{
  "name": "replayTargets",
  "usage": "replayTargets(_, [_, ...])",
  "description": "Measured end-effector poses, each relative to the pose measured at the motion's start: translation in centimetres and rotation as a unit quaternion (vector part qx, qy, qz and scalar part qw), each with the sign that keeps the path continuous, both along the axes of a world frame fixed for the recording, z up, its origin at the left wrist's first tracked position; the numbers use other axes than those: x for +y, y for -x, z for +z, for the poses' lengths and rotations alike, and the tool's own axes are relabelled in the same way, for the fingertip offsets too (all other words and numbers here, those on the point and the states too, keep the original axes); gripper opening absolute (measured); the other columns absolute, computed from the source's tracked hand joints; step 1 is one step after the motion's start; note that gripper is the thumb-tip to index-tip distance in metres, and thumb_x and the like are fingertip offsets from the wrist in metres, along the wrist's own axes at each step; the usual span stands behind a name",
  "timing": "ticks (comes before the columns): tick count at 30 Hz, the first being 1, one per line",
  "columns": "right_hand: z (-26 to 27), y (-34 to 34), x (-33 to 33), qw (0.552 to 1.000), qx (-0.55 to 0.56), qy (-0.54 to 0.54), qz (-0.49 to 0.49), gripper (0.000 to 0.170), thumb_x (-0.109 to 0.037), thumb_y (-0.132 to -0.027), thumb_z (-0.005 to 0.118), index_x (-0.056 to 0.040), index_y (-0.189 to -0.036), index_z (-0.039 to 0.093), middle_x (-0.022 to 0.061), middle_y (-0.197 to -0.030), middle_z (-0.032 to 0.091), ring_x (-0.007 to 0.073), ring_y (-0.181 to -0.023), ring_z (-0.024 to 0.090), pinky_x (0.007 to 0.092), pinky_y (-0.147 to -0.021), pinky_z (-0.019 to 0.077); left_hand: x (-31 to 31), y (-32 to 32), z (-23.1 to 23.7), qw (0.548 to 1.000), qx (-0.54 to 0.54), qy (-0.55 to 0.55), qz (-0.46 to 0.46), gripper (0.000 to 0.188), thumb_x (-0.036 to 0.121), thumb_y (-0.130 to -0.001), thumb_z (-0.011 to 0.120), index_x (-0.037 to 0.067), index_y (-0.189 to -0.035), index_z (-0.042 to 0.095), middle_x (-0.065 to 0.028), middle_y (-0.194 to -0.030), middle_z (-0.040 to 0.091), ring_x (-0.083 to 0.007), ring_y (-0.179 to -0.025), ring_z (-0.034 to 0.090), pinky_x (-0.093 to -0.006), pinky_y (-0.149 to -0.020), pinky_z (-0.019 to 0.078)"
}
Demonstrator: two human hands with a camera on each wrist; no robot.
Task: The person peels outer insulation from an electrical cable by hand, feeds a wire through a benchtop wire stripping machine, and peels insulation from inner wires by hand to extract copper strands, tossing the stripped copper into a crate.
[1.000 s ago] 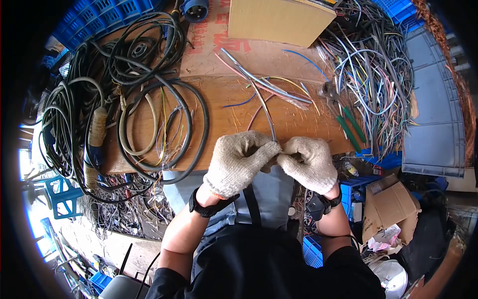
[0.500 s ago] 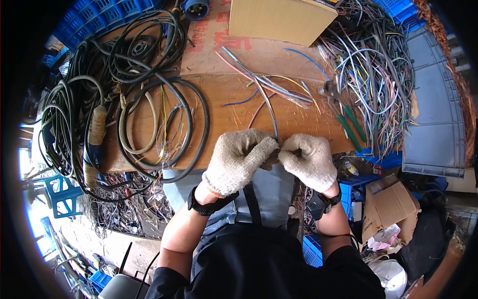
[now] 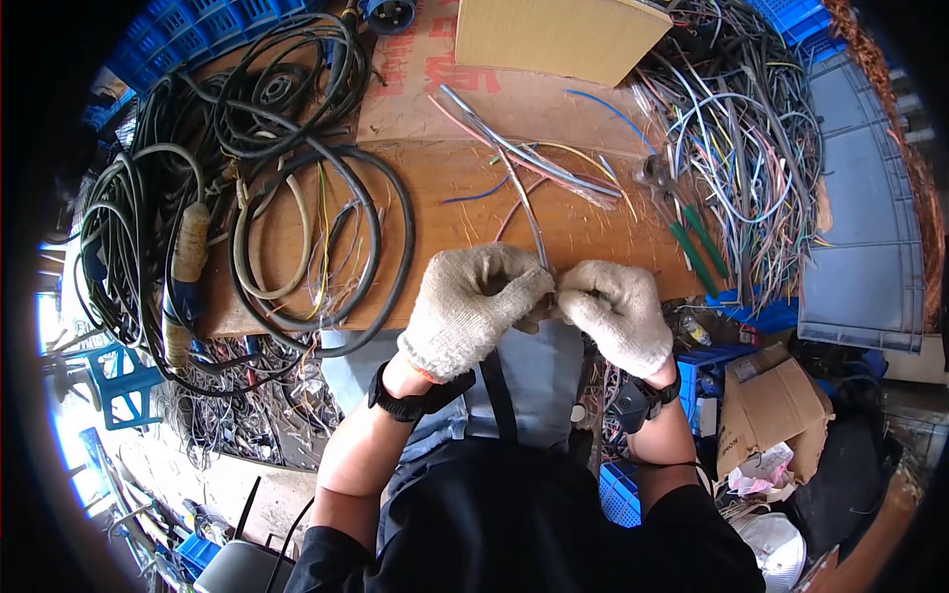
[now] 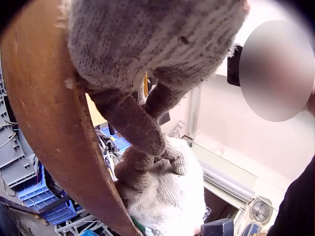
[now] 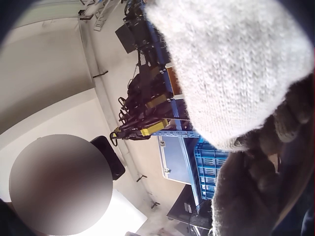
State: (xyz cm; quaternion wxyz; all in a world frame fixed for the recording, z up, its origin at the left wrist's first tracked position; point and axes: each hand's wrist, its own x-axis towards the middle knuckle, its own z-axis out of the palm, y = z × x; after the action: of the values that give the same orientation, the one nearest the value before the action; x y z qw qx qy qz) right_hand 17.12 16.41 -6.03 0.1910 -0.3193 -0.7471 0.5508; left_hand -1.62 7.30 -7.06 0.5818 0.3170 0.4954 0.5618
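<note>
Both hands wear off-white knitted gloves and meet fingertip to fingertip over the front edge of the wooden bench [image 3: 455, 232]. Between thumb and fingers, my left hand [image 3: 473, 304] pinches a thin grey-brown wire [image 3: 526, 208] near its lower end. The wire's upper length runs away across other loose wires [image 3: 568, 180] on the bench. Thumb and fingers of my right hand [image 3: 620, 314] pinch close beside the left fingertips; the wire's end is hidden among the gloves. In the left wrist view, the right hand [image 4: 167, 196] shows behind the left fingers.
Cutters with green handles [image 3: 698, 252] lie right of the hands, beside a heap of stripped wires [image 3: 741, 178]. Thick black cable coils [image 3: 407, 227] cover the left side. A wooden box [image 3: 559, 40] stands at the back, a grey crate [image 3: 860, 217] at far right.
The hands stay together and shift slightly; the right fingertips now overlap the left ones closely. The upper part of the held wire has swung a little left.
</note>
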Motion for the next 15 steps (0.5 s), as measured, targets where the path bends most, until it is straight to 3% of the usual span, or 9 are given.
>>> replayTargets(9, [0.9, 0.5, -0.1, 0.999, -0.021, -0.045, 0.005, 0.009, -0.007, -0.086, 0.074, 0.0005, -0.091, 0.071, 0.0051, -0.075, 0.069, 0.0086, -0.068, 0.065, 0.0262, -0.061, 0.0522, 0.0, 0.1, 0.1, 1.000, -0.013, 0.010, -0.003, 0.022, 0.017, -0.098, 0.068, -0.005, -0.099, 0.068, -0.0083, -0.083, 0.073, -0.0120, -0.073, 0.070, -0.0254, -0.066, 0.0579])
replayTargets(15, [1.1, 0.6, -0.2, 0.993, -0.059, -0.105, -0.003, 0.012, -0.010, -0.082, 0.078, -0.0009, -0.088, 0.072, 0.0098, -0.079, 0.072, 0.0154, -0.068, 0.070, 0.0299, -0.061, 0.0545, 0.0, 0.0, 0.1, 1.000, 0.015, 0.011, -0.012, 0.022, 0.017, -0.098, 0.068, -0.005, -0.100, 0.069, -0.0082, -0.083, 0.073, -0.0115, -0.073, 0.070, -0.0251, -0.066, 0.0580])
